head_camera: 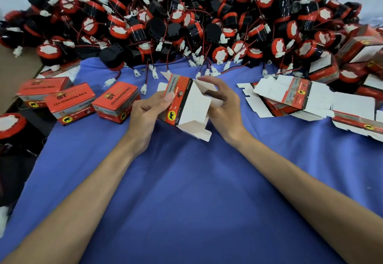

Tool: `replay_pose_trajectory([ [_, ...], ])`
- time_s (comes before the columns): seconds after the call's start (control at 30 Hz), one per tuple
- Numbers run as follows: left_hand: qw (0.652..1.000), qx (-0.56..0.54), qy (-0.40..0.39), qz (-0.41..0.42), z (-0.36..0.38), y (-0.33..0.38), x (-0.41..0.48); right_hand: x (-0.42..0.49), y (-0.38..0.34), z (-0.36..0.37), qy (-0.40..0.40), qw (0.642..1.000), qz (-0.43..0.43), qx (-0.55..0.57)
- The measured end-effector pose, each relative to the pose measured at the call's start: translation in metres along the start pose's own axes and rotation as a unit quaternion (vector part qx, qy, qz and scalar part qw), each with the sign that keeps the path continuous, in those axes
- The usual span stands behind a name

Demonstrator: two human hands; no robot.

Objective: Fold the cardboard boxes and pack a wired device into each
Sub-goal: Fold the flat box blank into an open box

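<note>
Cardboard box (192, 106), half opened, sits tilted between both hands above the middle of the blue cloth (186, 191). Left hand (148, 112) pinches its red printed side, thumb pressed flat on the panel, the other fingers curled behind. Right hand (224, 106) holds a white end flap, fingers spread and bent over it. Left of them stand three closed boxes (116, 102) in a row. To the right lies a spread stack of flat blanks (290, 96). Behind, a big pile of red-and-black wired devices (186, 21) covers the far cloth.
</note>
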State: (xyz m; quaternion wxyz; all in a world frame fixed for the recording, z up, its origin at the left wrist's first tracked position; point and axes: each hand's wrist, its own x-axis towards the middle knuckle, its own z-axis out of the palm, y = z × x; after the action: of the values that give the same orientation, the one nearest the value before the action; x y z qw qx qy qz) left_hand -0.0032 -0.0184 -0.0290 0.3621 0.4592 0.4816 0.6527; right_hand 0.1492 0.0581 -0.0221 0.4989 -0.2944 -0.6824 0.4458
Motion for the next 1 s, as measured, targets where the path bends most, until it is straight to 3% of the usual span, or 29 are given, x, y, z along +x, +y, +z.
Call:
replay_pose_trajectory([
  [0.3,0.993,0.01,0.117,0.019,0.001,-0.001,0.002,0.001,0.01,0.002,-0.089,0.994,0.051,-0.029],
  [0.4,0.969,0.169,0.141,0.117,0.0,0.001,-0.002,0.003,0.012,0.001,-0.047,0.994,0.1,0.006],
  [0.5,0.912,0.324,0.091,0.233,0.005,0.004,-0.008,0.008,0.012,-0.005,-0.009,0.985,0.155,0.072],
  [0.57,0.886,0.382,0.048,0.26,0.007,0.003,-0.006,0.008,0.008,-0.006,-0.01,0.981,0.165,0.101],
  [0.73,0.888,0.389,0.005,0.247,0.008,0.0,-0.006,-0.003,-0.001,0.008,-0.095,0.982,0.119,0.113],
  [0.8,0.884,0.388,-0.009,0.262,0.005,0.001,-0.005,-0.005,-0.002,0.01,-0.112,0.971,0.145,0.152],
  [0.93,0.836,0.446,-0.073,0.31,-0.001,0.005,-0.003,-0.003,-0.003,0.007,-0.122,0.943,0.219,0.221],
  [1.0,0.84,0.438,-0.068,0.312,0.0,0.004,-0.005,-0.003,-0.002,0.005,-0.126,0.936,0.235,0.231],
])
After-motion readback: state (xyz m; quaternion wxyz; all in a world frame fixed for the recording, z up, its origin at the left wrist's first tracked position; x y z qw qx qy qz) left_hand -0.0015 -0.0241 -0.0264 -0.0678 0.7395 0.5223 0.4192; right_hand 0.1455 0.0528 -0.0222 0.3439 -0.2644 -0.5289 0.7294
